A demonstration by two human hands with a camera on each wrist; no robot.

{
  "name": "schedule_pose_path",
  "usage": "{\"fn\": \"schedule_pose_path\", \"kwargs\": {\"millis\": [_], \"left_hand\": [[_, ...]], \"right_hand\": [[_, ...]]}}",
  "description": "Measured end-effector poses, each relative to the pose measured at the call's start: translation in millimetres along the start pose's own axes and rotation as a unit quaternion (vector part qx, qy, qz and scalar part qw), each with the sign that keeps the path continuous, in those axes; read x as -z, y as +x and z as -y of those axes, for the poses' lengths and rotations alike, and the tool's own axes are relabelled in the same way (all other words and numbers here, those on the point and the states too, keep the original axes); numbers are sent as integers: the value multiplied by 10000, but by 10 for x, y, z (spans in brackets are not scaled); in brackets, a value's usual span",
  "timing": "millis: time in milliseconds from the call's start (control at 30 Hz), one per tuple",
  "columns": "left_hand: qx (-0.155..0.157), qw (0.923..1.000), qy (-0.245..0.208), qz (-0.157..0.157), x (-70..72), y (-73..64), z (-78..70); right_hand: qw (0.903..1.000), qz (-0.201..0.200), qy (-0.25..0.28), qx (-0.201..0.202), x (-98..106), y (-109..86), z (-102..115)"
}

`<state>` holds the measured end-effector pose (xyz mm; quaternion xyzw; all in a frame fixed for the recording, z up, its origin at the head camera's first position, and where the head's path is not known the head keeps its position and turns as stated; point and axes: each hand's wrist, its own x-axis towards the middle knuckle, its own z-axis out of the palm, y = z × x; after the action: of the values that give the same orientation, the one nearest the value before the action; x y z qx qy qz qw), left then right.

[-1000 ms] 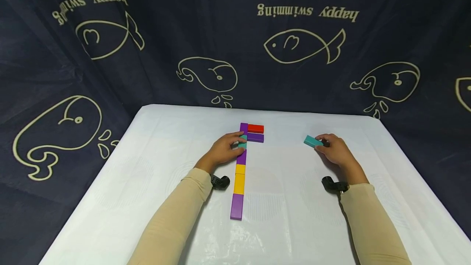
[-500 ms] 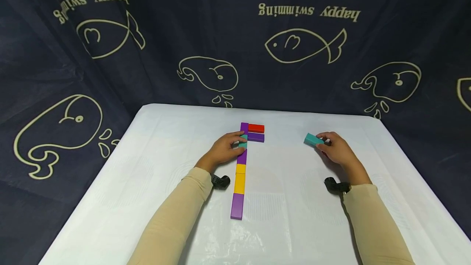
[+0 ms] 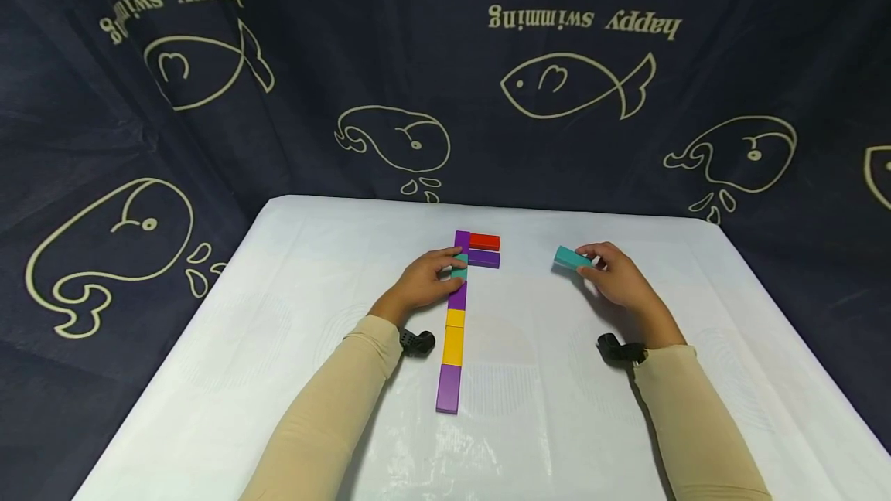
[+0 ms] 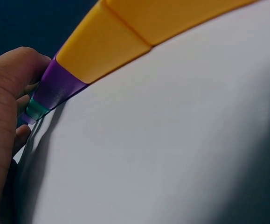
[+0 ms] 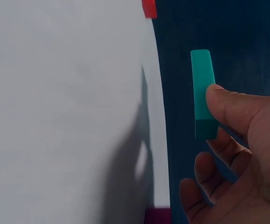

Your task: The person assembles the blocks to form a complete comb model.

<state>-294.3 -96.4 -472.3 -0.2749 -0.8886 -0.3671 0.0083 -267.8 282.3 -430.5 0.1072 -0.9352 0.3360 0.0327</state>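
Note:
A straight row of coloured blocks lies on the white table. From far to near it runs through a purple block [image 3: 462, 239], a teal part [image 3: 459, 272], another purple block [image 3: 456, 298], yellow blocks [image 3: 453, 346] and a near purple block [image 3: 448, 389]. My left hand [image 3: 419, 282] rests at the teal part, its thumb and fingers spread over it; the left wrist view shows the thumb [image 4: 25, 65] beside the row. On the right, my right hand [image 3: 619, 277] pinches a loose teal block [image 5: 203, 93] between thumb and fingers, raised above the table.
A red block [image 3: 484, 242] and a purple block [image 3: 483, 259] lie crosswise against the right side of the row's far end. Behind the white table [image 3: 313, 238] hangs a dark cloth [image 3: 445, 37] printed with fish and whales.
My right hand has carried the loose teal block leftward and slightly away, closer to the red and purple blocks. My left hand stays in place at the row.

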Motion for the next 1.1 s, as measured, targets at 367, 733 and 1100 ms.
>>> {"fn": "schedule_pose_path", "kwargs": {"millis": [367,733,1100], "left_hand": [[21,10000,27,28,4,1,0],[31,10000,82,10,11,-2,-10],[8,10000,52,-28,8,-6,-17]], "right_hand": [[9984,132,388,382,-234,136,235],[9956,462,648,494,-546,262,514],[9943,791,523,479,-759,310,715]]}}
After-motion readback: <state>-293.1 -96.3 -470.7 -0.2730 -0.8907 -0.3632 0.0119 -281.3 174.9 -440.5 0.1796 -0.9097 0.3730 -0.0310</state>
